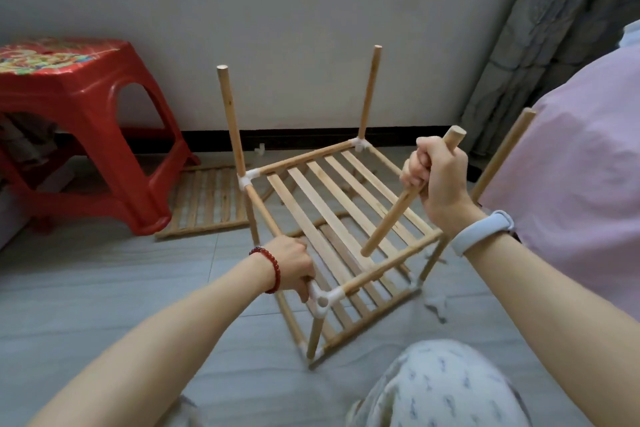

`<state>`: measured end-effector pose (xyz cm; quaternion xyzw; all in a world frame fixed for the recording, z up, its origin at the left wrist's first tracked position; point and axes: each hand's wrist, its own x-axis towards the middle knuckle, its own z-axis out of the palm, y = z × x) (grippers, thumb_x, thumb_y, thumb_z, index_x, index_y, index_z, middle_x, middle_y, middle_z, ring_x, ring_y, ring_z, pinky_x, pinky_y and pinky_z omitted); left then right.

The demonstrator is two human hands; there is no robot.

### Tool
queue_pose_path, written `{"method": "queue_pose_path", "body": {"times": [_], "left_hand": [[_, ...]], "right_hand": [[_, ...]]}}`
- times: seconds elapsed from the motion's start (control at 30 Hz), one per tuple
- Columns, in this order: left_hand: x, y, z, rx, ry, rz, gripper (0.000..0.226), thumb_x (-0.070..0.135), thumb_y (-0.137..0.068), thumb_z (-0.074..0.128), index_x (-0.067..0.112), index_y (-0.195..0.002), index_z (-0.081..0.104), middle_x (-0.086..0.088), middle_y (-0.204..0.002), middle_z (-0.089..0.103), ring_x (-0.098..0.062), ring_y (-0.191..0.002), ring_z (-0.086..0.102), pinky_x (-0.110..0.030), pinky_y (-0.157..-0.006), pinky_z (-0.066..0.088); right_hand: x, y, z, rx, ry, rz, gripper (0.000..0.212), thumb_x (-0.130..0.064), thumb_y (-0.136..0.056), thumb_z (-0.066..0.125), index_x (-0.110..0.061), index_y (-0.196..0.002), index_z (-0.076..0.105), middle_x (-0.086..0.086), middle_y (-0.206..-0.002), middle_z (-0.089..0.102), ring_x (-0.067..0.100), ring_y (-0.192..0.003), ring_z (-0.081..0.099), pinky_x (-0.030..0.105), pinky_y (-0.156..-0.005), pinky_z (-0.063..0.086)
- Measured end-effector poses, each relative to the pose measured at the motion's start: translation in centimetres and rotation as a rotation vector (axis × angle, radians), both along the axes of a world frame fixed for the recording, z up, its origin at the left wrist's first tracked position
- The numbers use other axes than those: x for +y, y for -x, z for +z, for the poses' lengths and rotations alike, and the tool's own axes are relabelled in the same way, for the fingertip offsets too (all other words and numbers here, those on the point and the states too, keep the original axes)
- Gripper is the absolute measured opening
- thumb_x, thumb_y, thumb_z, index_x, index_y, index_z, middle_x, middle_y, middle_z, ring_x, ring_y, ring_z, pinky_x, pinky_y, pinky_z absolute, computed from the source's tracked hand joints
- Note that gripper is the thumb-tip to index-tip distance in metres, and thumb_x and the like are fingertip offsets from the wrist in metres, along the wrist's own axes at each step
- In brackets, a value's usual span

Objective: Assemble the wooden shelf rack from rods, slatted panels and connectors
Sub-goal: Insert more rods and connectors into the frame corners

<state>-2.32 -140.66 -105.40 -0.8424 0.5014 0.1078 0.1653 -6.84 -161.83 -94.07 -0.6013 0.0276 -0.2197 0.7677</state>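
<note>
Right hand (437, 180): fist closed round a loose rod (391, 215), held slanted above the top panel (346, 204), lower end just over the slats. Left hand (294, 263): fingers curled on the rack (332, 253) frame's left rail, beside the near white connector (323, 302). Rack: on the floor (104, 288), 2 slatted tiers, 2 upright rods (231, 121) at the far corners. Spare panel (204, 201): flat on the floor, beside a red stool (86, 107). Another rod (502, 156): slanted at right.
</note>
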Motion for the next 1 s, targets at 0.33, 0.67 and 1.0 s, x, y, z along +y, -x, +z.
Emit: {"method": "queue_pose_path", "body": {"times": [0.33, 0.67, 1.0], "left_hand": [[-10.2, 3.9, -2.1, -0.082, 0.346, 0.319, 0.044, 0.06, -0.082, 0.053, 0.02, -0.091, 0.068, -0.001, -0.089, 0.066, -0.02, -0.09, 0.055, -0.029, -0.065, 0.035], [-10.2, 4.0, -5.8, -0.11, 0.532, 0.435, 0.042, 0.057, -0.094, 0.02, 0.04, -0.12, 0.049, 0.013, -0.115, 0.055, -0.015, -0.119, 0.042, -0.05, -0.109, -0.005], [-10.4, 4.0, -5.2, -0.054, 0.514, 0.471, 0.041, 0.058, -0.094, 0.022, 0.038, -0.118, 0.049, 0.008, -0.116, 0.052, -0.018, -0.121, 0.039, -0.052, -0.109, -0.002]], "right_hand": [[-5.2, 3.2, 1.3, -0.027, -0.041, -0.174, 0.036, -0.018, -0.071, 0.048, -0.022, -0.037, 0.038, -0.005, -0.034, 0.027, 0.013, -0.033, 0.024, 0.019, -0.042, 0.028], [-7.9, 4.3, -1.5, -0.044, -0.087, -0.192, 0.037, -0.019, -0.073, 0.048, -0.024, -0.037, 0.039, -0.007, -0.034, 0.027, 0.011, -0.032, 0.024, 0.016, -0.04, 0.027], [-5.5, 4.4, -1.4, -0.113, 0.087, 0.029, 0.045, -0.012, -0.081, 0.043, -0.025, -0.037, 0.041, -0.01, -0.035, 0.032, 0.008, -0.031, 0.028, 0.015, -0.039, 0.027]]}}
